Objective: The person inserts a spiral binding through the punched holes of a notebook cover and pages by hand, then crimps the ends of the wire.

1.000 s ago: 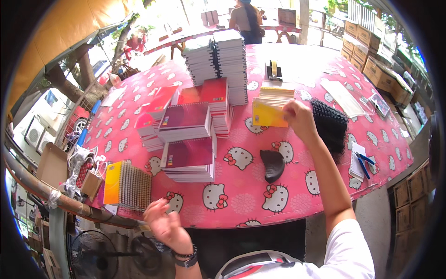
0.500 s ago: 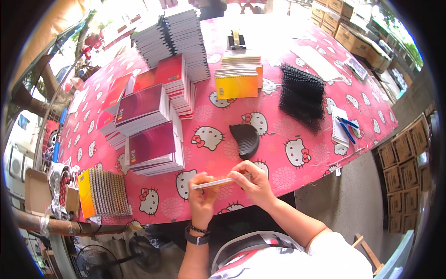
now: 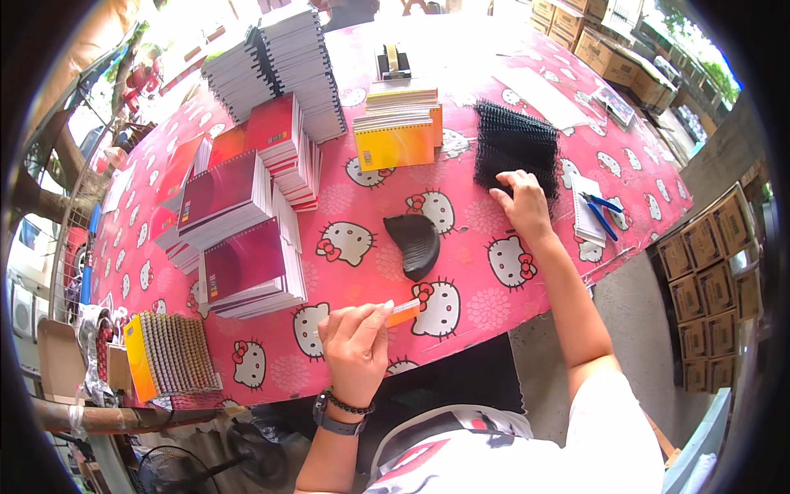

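My left hand (image 3: 355, 342) is closed on a small notebook (image 3: 403, 313), held nearly edge-on with a strip of orange cover showing past the fingers. My right hand (image 3: 527, 204) reaches to the near edge of a pile of black spiral binding coils (image 3: 514, 140), fingertips touching it. Thumb and fingers look apart there, with no coil visibly lifted. Between the hands and a little farther off lies a black, curved, ribbed object (image 3: 414, 245) whose kind I cannot make out.
Stacks of purple notebooks (image 3: 247, 263), red notebooks (image 3: 276, 128) and tall white-paged books (image 3: 300, 70) fill the left. Yellow notebooks (image 3: 395, 148) and a tape dispenser (image 3: 392, 62) stand farther back. Blue-handled pliers (image 3: 602, 216) lie right; spiral-bound yellow notebooks (image 3: 169, 354) stand near left.
My right hand has let go of the notebook and moved right and away to the black coils. The left hand keeps the notebook, now turned. The whole view has shifted slightly.
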Action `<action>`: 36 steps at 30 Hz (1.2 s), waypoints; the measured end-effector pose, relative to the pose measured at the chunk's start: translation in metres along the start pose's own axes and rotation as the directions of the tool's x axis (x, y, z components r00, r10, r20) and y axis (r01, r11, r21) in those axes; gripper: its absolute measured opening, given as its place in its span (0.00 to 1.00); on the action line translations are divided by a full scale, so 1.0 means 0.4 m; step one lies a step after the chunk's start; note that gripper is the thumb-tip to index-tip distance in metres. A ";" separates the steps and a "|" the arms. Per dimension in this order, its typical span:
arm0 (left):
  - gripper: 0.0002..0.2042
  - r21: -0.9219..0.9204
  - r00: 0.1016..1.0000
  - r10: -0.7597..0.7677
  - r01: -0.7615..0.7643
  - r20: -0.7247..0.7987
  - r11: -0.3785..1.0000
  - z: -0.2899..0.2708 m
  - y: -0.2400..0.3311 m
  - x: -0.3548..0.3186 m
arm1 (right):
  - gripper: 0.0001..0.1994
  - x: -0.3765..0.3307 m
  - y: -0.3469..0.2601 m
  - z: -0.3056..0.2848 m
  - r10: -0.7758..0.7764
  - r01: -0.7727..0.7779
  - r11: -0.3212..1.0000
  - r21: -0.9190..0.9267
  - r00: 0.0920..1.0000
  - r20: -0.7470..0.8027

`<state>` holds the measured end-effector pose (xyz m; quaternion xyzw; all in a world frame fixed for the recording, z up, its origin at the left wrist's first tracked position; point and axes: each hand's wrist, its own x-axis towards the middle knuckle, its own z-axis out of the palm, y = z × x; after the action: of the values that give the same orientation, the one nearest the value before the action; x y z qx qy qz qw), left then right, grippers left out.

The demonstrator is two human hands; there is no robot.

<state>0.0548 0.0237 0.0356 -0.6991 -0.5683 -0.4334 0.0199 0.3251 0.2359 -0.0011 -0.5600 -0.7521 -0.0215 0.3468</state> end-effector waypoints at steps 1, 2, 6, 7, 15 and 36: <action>0.10 -0.002 1.000 -0.022 0.022 0.004 1.000 0.000 0.002 0.002 | 0.10 0.003 0.002 0.007 -0.001 0.001 1.000 -0.006 0.999 0.040; 0.10 -0.004 0.999 -0.045 0.045 0.008 0.999 -0.003 0.006 0.004 | 0.12 0.005 0.004 0.013 -0.001 0.002 1.000 -0.012 0.997 0.079; 0.10 -0.027 0.997 -0.058 0.059 0.048 0.998 -0.010 0.004 -0.001 | 0.16 0.009 0.004 0.027 -0.010 0.020 0.994 -0.104 0.996 0.087; 0.10 -0.023 0.997 -0.059 0.060 0.056 0.998 -0.014 0.005 -0.001 | 0.16 0.013 -0.001 0.026 -0.019 0.029 0.990 -0.140 0.997 0.074; 0.09 -0.014 0.997 -0.033 0.034 0.063 0.999 -0.018 -0.008 -0.002 | 0.12 -0.007 -0.040 0.020 -0.104 0.146 0.963 -0.227 0.977 0.186; 0.09 -0.004 0.997 -0.047 0.047 0.056 0.999 -0.012 -0.011 0.008 | 0.20 -0.061 -0.261 -0.142 -0.374 0.176 0.859 0.481 0.857 0.355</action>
<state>0.0483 0.0252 0.0386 -0.6974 -0.5838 -0.4155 -0.0081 0.2673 0.1531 0.0659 -0.3428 -0.8699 0.2209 0.2775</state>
